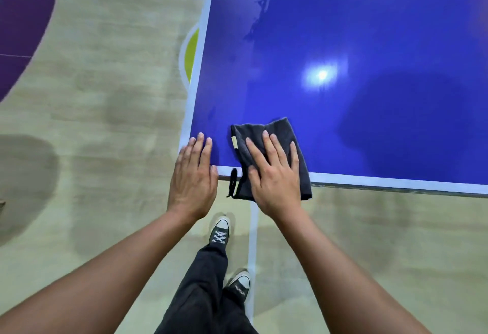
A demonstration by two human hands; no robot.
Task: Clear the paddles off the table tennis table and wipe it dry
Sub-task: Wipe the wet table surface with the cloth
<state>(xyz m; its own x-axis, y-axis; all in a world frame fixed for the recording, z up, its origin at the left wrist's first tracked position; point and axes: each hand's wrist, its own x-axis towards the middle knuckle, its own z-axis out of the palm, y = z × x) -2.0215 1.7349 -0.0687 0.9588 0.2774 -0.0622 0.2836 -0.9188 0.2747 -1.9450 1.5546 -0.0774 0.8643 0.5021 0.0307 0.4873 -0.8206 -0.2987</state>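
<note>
On table point(369, 30): hand point(274, 172), cloth point(280, 133)

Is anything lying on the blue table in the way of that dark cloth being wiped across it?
Nothing visible does. The right hand presses flat on the cloth at the near edge, and the table ahead shows only glare and reflections. The left hand rests on the corner beside the cloth, apart from it.

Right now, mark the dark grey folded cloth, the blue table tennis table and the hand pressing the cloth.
Dark grey folded cloth point(282, 130), head view, far corner.
Blue table tennis table point(369, 30), head view, bare top.
Right hand point(274, 175), head view, its back.
</note>
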